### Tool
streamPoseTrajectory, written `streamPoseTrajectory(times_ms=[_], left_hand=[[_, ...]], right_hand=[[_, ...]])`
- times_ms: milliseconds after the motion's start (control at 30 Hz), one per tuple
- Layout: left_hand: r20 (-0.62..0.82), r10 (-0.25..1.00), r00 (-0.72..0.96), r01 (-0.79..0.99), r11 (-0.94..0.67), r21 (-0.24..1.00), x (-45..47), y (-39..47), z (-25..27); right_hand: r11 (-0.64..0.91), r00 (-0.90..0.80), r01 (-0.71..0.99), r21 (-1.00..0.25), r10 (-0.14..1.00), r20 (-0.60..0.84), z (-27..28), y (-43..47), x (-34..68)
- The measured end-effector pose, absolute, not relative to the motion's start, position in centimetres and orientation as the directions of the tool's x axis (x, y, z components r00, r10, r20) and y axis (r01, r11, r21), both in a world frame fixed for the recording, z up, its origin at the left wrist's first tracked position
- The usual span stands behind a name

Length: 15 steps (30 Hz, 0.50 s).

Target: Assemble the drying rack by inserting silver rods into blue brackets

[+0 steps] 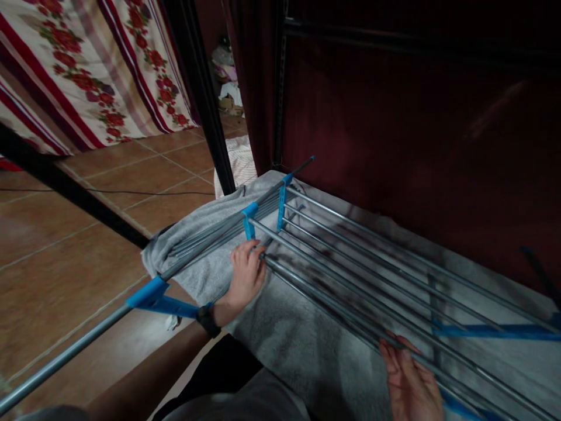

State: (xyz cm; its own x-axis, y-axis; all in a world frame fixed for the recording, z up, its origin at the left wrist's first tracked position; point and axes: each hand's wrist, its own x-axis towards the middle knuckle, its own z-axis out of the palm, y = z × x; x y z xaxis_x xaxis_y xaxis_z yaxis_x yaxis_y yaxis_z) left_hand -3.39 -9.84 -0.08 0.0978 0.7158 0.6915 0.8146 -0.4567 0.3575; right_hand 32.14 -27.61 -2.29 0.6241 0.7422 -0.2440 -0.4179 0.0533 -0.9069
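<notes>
A rack of grey metal rods joined by blue plastic brackets lies tilted over a grey blanket. My left hand [246, 272], with a dark watch [208, 321] on its wrist, is closed at the end of a metal rod [302, 287], just below a blue bracket [249, 217]. Part of its grip is hidden. Lower right, my right hand [412, 377] has its fingers curled under the same bundle of rods and its thumb against them. A second blue bracket [281, 204] holds the ends of several parallel rods [350, 234].
The grey blanket [280, 333] covers the surface under the rack. A long side pole [74, 345] with a blue joint [149, 294] reaches lower left. Black frame posts [205, 99] stand ahead. Tiled floor [109, 222], a floral curtain [87, 70] and a dark red panel [394, 128] surround this.
</notes>
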Motion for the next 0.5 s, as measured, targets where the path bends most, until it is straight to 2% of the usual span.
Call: streamPoseTrajectory(times_ms=[67,100,167,200,300,367,500], left_hand=[[0.687,0.699,-0.197,0.728,-0.365,0.581,-3.8,-9.5,-0.8],[0.637,0.691,-0.342,0.637,-0.328,0.698,-3.9,-9.1,-1.0],[0.451,0.700,-0.553,0.362,-0.286,0.887,-4.0,-7.8,-1.1],[0.351,0.719,-0.600,0.211,-0.281,0.936,-3.9,-7.1,-0.9],[0.176,0.791,-0.586,-0.099,-0.286,0.953,-3.7,-5.1,0.2],[0.157,0.829,-0.537,-0.156,-0.281,0.947,-3.4,-4.3,1.2],[0.151,0.895,-0.419,-0.146,-0.230,0.962,-3.0,-3.3,2.8]], right_hand=[[0.049,0.629,-0.425,-0.904,0.734,-0.256,-2.2,-27.6,32.1],[0.051,0.634,-0.429,-0.902,0.729,-0.260,-2.2,-27.6,32.1],[0.062,0.639,-0.431,-0.900,0.725,-0.257,-2.1,-27.6,32.1],[0.065,0.638,-0.433,-0.899,0.727,-0.254,-2.1,-27.6,32.1],[0.064,0.629,-0.434,-0.898,0.735,-0.252,-2.0,-27.7,32.1],[0.058,0.627,-0.442,-0.895,0.733,-0.262,-1.7,-27.7,32.0],[0.053,0.637,-0.449,-0.892,0.719,-0.278,-1.1,-27.5,31.8]])
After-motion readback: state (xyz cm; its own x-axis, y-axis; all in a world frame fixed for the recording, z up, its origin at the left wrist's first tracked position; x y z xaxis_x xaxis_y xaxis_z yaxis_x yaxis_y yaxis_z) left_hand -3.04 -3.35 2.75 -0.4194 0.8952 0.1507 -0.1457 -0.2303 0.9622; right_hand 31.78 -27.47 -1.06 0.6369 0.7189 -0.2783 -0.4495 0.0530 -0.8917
